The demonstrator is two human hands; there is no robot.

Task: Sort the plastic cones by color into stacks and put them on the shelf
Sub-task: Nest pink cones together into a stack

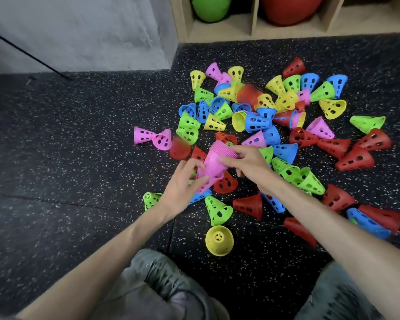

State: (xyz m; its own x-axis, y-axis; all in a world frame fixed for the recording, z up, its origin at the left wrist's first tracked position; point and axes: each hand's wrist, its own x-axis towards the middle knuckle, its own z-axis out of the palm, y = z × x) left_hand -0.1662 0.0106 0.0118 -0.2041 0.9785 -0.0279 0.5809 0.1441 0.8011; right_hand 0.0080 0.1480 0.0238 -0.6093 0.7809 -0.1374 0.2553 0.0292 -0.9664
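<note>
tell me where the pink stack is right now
In the head view, the pink stack is near centre, held between left hand and right hand, above the scattered cones.

A black speckled rubber floor (pixel 79 139) carries a scattered heap of perforated plastic cones (pixel 259 116), pink, yellow, green, blue and red, filling the frame's centre and right. One yellow plastic cone (pixel 219 240) stands alone, lower centre.

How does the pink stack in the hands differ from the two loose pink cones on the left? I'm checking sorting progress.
The pink stack is many cones nested together, gripped by the left hand and right hand; the two loose pink cones are single, lying on their sides on the floor, untouched. Both are pink plastic.
</note>
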